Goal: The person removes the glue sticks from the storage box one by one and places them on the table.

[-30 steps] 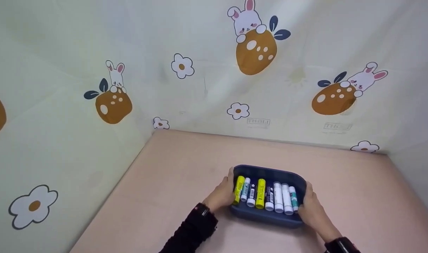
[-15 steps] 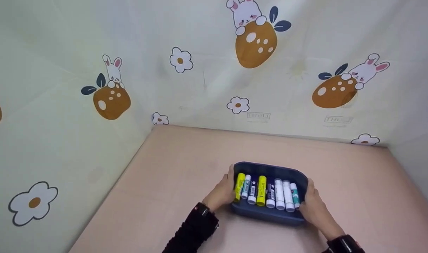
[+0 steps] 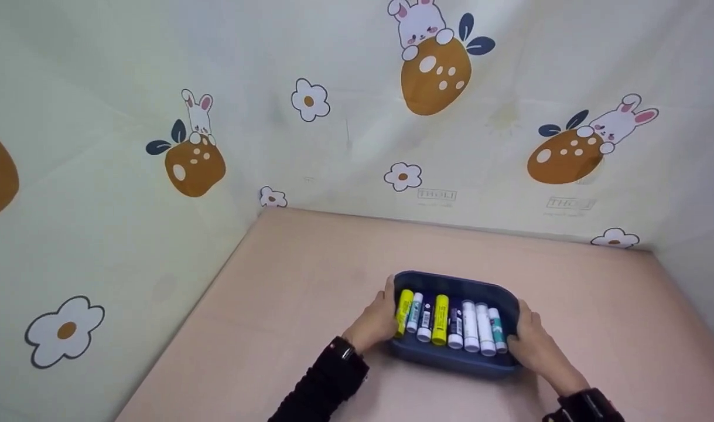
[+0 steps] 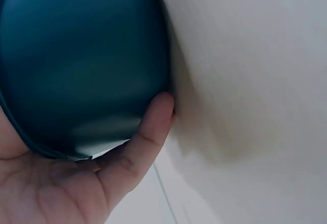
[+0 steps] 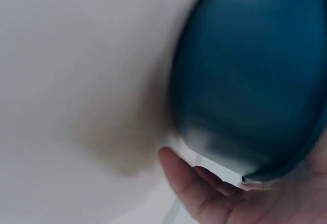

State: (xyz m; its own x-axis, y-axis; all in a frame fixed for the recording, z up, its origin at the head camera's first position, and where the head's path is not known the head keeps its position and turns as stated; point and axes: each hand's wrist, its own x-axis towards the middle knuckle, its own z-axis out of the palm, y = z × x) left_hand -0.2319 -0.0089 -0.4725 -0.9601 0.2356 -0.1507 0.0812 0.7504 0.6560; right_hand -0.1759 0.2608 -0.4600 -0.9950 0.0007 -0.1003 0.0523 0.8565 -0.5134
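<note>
A dark blue plastic bin [image 3: 450, 358] with rounded corners is held between both hands in the head view. Several glue sticks [image 3: 440, 319] lie side by side in it, some yellow, some white, some dark-labelled and some with teal labels. My left hand [image 3: 375, 319] grips the bin's left end; in the left wrist view, its fingers [image 4: 145, 137] curl under the blue end wall [image 4: 87, 55]. At the opposite end, my right hand [image 3: 535, 343] holds the rim, with fingers [image 5: 186, 185] beneath the wall [image 5: 250, 70]. Whether the bin's base touches the table, I cannot tell.
The pink tabletop [image 3: 310, 281] spreads around the bin on all sides. A pale cloth wall [image 3: 345, 146] printed with rabbits, orange fruit and flowers stands behind and to both sides of it. Dark bands circle both wrists.
The head view has shifted slightly, moving the wall and table in the picture. Both hands keep their hold on the bin, and the glue sticks keep their order.
</note>
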